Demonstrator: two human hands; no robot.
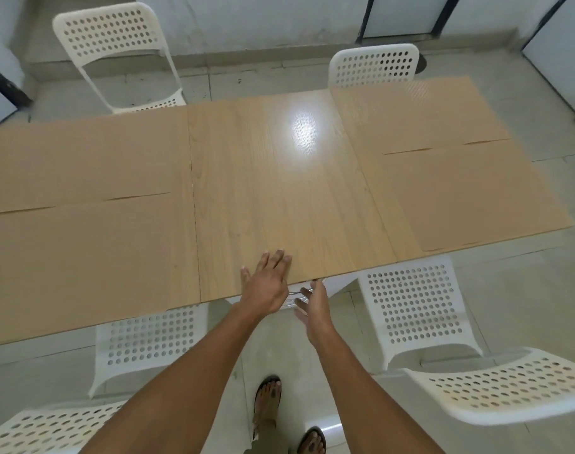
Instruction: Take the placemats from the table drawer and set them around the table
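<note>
Left hand (pixel 266 285) lies flat on the near edge of the wooden table (pixel 279 191), fingers straight and spread, holding nothing. Right hand (pixel 314 304) hangs just below the table edge, fingers loosely open, beside a metal drawer handle (pixel 294 296); contact with the handle cannot be told. Four tan placemats lie on the tabletop: far left (pixel 83 158), near left (pixel 83 263), far right (pixel 420 116), near right (pixel 476 198). White perforated chairs (pixel 417 303) stand around the table.
</note>
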